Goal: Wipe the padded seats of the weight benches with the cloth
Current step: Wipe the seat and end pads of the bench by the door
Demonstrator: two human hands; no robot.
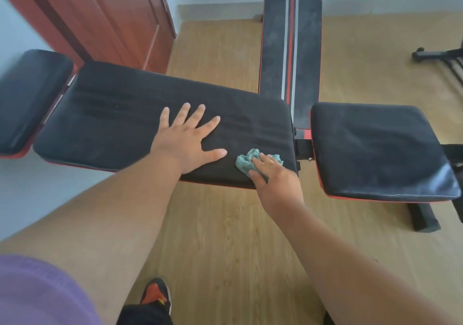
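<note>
Head view of a person bent over a weight bench. The right hand [271,174] presses a bunched teal cloth [246,162] onto the near right corner of the long middle pad [112,124]; its fingers curl over the cloth and hold it against the black upholstery, with the thumb at the cloth's near edge. The left hand [190,139] lies flat on the same pad just beside the cloth, fingers spread and straight, gripping nothing; it appears to brace the body or steady the bench.

The long middle pad shows faint streaks running lengthwise across its surface, which may be wipe marks, though the picture cannot settle whether they are moisture, dust or stitching. Judged from this, the wiping of the pad is under way, with the cloth at its right end.

To the right, past a gap and a hinge bracket, lies the smaller seat pad [375,147]; it carries a dull, dusty sheen and seems not yet wiped. At the far left a third pad [30,92] is partly in view, its condition unclear. Behind stands a second bench [290,36] with a red and white stripe, whose surface looks mottled and grey, probably still to be cleaned.

A wooden cabinet [105,16] stands on the wood floor [225,224] behind the bench, and a shoe [156,292] shows at the lower edge.
</note>
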